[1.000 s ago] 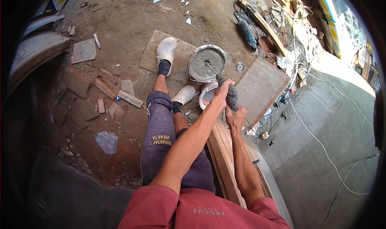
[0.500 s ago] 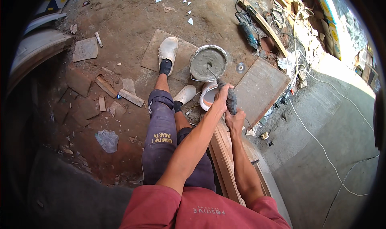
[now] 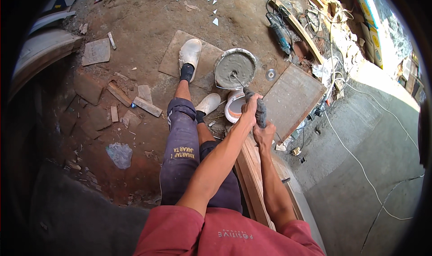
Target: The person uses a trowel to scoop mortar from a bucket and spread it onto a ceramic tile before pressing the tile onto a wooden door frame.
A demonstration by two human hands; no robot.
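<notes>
Because the fingers cover much of it, I can make out only parts of the dark power tool, clamped in both the left hand and the right hand beside the second bucket, itself partly hidden. On my feed its thin rod slants into the round, crusted bucket, its end apparently sunk in thick, wet, rippled grey mix. Compared with a second ago, the grip is unchanged, but the dimple around the rod has shifted from mid-bucket toward the near rim.
</notes>
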